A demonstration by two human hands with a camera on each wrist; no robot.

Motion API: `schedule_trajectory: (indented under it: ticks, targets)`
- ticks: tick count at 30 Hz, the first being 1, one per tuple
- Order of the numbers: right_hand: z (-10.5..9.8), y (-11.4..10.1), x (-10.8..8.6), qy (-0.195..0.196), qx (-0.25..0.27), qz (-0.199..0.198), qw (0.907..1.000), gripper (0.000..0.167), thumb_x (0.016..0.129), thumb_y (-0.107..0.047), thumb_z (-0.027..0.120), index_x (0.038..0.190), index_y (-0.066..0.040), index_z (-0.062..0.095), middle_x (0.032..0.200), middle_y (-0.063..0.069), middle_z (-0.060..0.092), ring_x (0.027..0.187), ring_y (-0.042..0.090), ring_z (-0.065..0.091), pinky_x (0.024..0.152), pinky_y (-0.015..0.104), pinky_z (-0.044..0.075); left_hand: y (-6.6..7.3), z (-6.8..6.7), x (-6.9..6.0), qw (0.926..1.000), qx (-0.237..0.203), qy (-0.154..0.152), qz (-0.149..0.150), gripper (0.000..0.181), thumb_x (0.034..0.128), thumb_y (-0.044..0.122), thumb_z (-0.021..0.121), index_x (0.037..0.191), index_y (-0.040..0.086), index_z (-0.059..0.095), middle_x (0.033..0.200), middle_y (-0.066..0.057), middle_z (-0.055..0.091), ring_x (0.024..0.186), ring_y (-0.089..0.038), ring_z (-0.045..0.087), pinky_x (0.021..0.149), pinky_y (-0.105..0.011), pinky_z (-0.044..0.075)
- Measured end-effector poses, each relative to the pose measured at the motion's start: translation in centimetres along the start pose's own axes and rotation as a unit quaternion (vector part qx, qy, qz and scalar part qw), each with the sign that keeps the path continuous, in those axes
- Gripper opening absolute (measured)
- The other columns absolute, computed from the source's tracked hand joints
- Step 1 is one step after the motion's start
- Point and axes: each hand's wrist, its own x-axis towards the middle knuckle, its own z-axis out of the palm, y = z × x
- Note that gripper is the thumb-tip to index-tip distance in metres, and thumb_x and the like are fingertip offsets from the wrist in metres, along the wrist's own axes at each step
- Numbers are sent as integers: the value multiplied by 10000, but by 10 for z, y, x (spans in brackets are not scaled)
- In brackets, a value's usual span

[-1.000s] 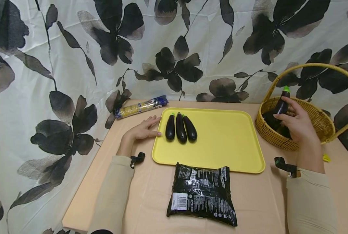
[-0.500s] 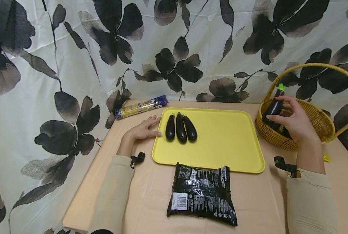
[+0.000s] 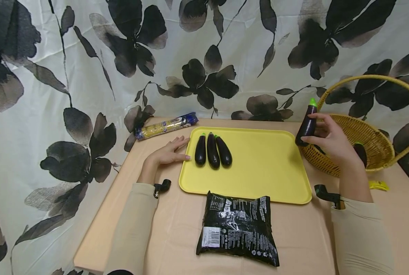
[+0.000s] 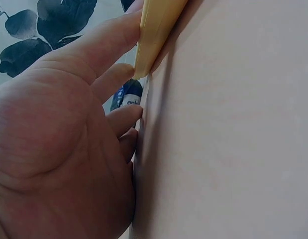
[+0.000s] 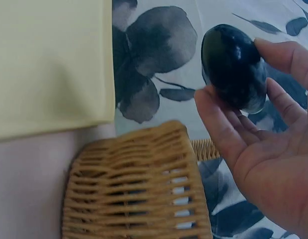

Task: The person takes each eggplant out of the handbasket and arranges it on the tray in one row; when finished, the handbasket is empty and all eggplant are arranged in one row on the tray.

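My right hand [image 3: 335, 139] pinches a dark purple eggplant [image 3: 306, 126] with a green tip, held up over the left rim of the wicker basket [image 3: 379, 147]. The right wrist view shows the rounded end of this eggplant [image 5: 233, 67] between thumb and fingers. Three more eggplants [image 3: 213, 151] lie side by side on the left part of the yellow tray [image 3: 263, 164]. My left hand [image 3: 168, 152] rests at the tray's left edge, its thumb on the rim. In the left wrist view, that hand [image 4: 59, 134] has its fingers extended by the tray edge [image 4: 158, 30].
A black printed bag [image 3: 238, 229] lies in front of the tray. Behind its left corner is a yellow and blue packet [image 3: 166, 126]. Another dark eggplant [image 3: 360, 152] shows inside the basket, partly behind my right arm. A small yellow item [image 3: 378, 186] lies by the basket.
My right hand has lifted the eggplant out of the basket and moved it left toward the tray. The left hand and the three eggplants have stayed put.
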Motion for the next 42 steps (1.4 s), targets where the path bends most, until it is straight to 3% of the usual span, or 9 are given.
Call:
schedule_trajectory:
  ticks: [7,16,19,23,25,32,42]
  targets:
    - [12,-6,7,-287,-4,-116,9995,779,970,-121,748,1614,-243,327,1518,201,450,1161,182,548,823,23,481,0,-2,2,10000,33,-41,-18,932,917,567,740,1669,312,252,1770,-93,42,1637,-313,-67,1316,-578,-65]
    - [33,-9,16,-861,107,-156,9961,780,974,-142,747,1629,-251,338,1604,208,369,1373,430,483,836,103,463,1,-2,2,10000,-21,-21,-80,928,917,564,743,1668,319,257,1772,-70,46,1639,-287,-64,1320,-568,-55]
    - [41,-10,17,-1002,144,-124,9948,769,974,-143,749,1623,-251,350,1621,202,330,1410,455,448,933,234,487,0,-3,3,10000,-43,-26,-61,925,920,558,743,1668,315,256,1772,-70,47,1639,-286,-63,1322,-561,-56]
    - [51,-11,20,-1165,215,-130,9929,770,961,-117,758,1615,-228,366,1622,218,313,1441,478,406,1056,517,463,-1,-3,5,10000,-11,-40,-65,930,917,571,740,1668,317,255,1772,-72,46,1639,-294,-64,1318,-573,-57]
    - [55,-11,22,-1232,239,-179,9919,765,952,-90,760,1607,-211,382,1604,232,332,1434,485,407,1068,569,447,-1,-4,5,10000,-17,-42,-77,935,911,583,741,1667,322,257,1772,-69,47,1639,-291,-64,1319,-575,-53]
    - [66,-11,29,-1412,287,-293,9891,743,940,-52,760,1584,-207,424,1575,202,395,1409,441,436,1001,461,487,1,-7,7,9998,-79,-102,-139,928,915,584,736,1666,334,252,1773,-44,35,1639,-261,-77,1326,-545,-53]
    - [82,-16,36,-1788,466,-358,9821,763,945,-39,744,1610,-151,386,1634,209,353,1446,462,387,1079,576,448,0,-8,9,9998,-80,-111,-114,936,912,591,736,1668,326,251,1773,-59,38,1639,-274,-76,1323,-557,-55]
